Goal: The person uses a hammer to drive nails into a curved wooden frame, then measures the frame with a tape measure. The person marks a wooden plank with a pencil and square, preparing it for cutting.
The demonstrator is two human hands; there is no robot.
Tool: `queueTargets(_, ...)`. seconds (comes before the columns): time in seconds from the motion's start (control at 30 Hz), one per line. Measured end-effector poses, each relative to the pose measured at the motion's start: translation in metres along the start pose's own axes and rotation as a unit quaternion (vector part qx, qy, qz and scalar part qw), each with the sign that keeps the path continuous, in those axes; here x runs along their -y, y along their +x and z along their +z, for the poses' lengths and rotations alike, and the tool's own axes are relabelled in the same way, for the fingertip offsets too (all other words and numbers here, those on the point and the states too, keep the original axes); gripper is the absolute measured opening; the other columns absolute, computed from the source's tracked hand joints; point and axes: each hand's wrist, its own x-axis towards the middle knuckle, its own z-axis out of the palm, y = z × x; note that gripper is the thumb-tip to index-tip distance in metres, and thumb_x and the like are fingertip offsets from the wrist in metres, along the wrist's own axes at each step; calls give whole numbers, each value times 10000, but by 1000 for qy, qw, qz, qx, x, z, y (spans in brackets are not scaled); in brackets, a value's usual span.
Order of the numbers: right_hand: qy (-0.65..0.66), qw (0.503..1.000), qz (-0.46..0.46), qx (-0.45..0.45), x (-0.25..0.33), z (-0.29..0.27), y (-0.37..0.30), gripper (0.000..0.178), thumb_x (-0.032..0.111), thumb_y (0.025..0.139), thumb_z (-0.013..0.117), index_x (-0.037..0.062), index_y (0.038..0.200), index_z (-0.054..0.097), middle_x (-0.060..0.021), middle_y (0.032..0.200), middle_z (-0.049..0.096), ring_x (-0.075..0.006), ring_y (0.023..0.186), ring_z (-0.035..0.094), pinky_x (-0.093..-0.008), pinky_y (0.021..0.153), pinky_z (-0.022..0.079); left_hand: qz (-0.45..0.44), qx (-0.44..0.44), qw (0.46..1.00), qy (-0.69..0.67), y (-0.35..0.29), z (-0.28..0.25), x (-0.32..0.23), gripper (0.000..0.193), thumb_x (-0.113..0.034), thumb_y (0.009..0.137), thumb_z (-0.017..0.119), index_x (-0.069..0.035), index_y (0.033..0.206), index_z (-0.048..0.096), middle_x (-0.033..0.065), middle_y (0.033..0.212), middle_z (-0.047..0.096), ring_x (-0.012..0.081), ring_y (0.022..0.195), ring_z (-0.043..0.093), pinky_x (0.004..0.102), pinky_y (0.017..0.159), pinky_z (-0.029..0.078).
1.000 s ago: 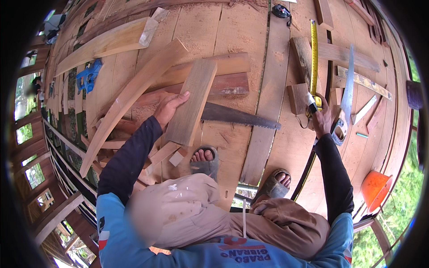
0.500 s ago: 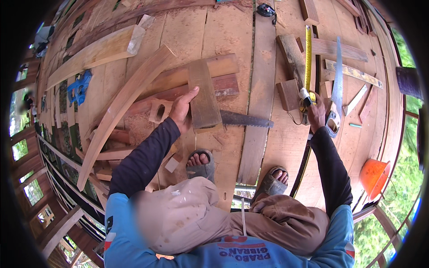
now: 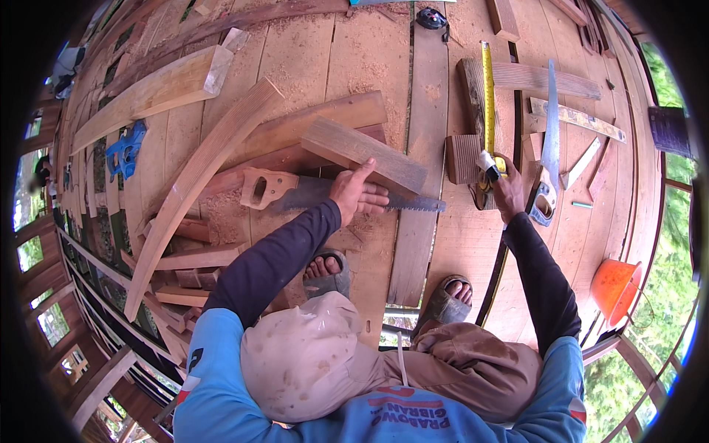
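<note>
handsaws [image 3: 551, 140]: 2 | yellow tape measure [image 3: 488, 103]: 1 | sandals [image 3: 443, 305]: 2 | blue tool [image 3: 127, 150]: 1 | orange bucket [image 3: 613, 290]: 1

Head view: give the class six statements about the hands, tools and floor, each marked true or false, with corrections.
1. The right hand holds a yellow tape measure, its blade drawn out. True.
2. The left hand is clenched around a hammer. False: it is open, at a wooden block.
3. The dark-bladed saw lies right of the tape measure. False: it lies left.
4. A silver-bladed saw lies right of the right hand. True.
5. The sandals are bright orange. False: they are grey.
6. Sawdust lies on the plank floor. True.
</note>
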Motion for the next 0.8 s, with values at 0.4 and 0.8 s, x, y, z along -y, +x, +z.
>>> queueTargets(0.4, 103, 995, 5, -14, -14, -24, -2, 505, 373, 959, 700, 17, 1310, 631, -61, 1017, 701, -123, 879, 657, -287, 780, 531, 353, -27, 727, 588, -17, -20, -12, 433, -324, 874, 762, -25, 1172, 665, 137, 1097, 722, 314, 1015, 712, 450, 892, 546)
queueTargets(0.8, 174, 983, 18, -52, -14, -47, -22, 565, 427, 927, 746, 32, 1317, 637, -37, 953, 677, -97, 819, 639, -280, 684, 521, 335, 29, 494, 802, 18, -12, -56, 872, -278, 704, 886, -60, 1434, 462, 160, 1408, 545, 339, 1352, 499, 534, 1167, 323)
